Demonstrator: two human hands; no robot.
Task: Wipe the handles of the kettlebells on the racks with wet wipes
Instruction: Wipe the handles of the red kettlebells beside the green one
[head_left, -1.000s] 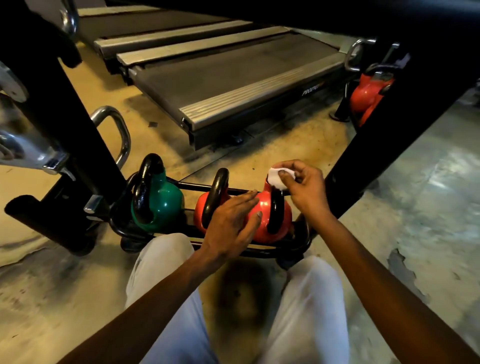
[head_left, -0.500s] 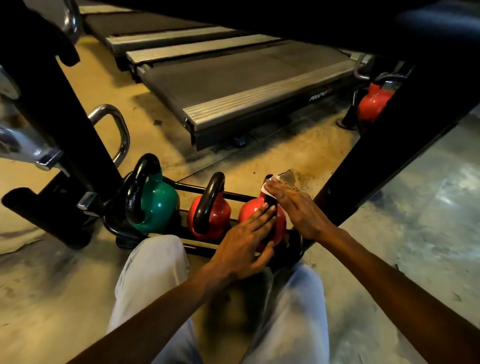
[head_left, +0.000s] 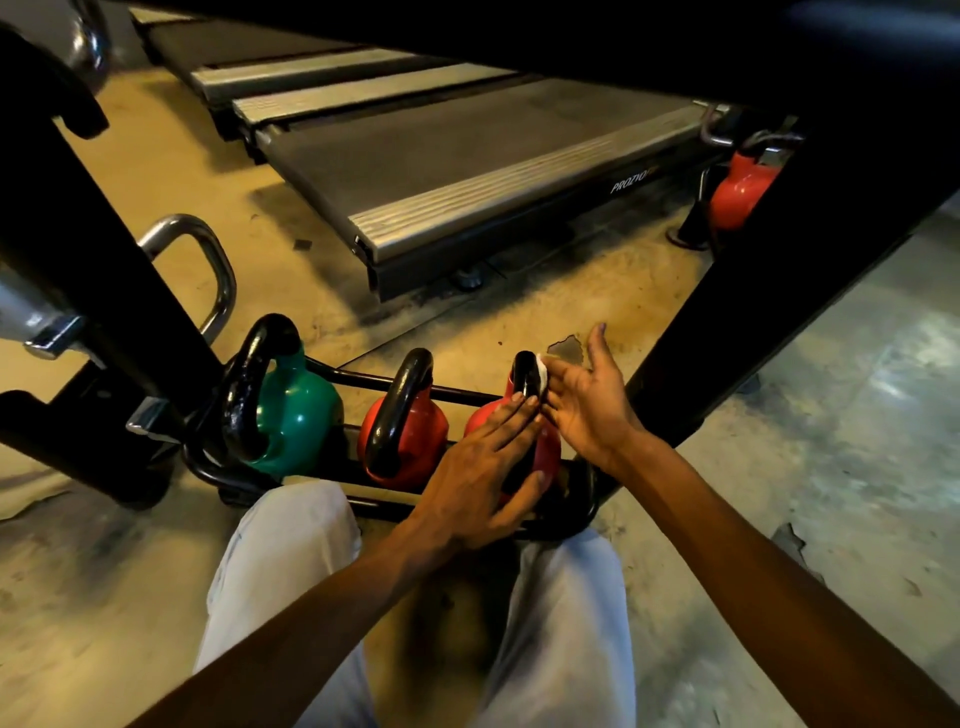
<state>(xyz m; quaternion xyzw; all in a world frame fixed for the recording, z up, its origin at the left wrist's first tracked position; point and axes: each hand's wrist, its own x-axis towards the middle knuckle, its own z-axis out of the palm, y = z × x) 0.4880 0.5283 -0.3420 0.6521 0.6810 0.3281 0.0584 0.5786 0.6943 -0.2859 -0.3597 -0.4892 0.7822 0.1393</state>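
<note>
Low rack (head_left: 332, 375) at floor level, 3 kettlebells in a row: green (head_left: 304, 415) at 9 o'clock, red (head_left: 415, 436) mid, 2nd red (head_left: 545, 452) at 3 o'clock.

L hand (head_left: 478, 483) flat on 2nd red bell's body, fingers straight, steadying it.

R hand (head_left: 587, 400) open-palmed; wet wipe (head_left: 541, 370) pressed against black handle (head_left: 525, 376) top, fingers extended, not wrapped round it.

Risks: wipe only pressed, not pinched, so could slip off & drop to dirty floor (head_left: 831, 415). Handle underside likely missed. Bell could roll on rack rails w/ a side push.
</note>
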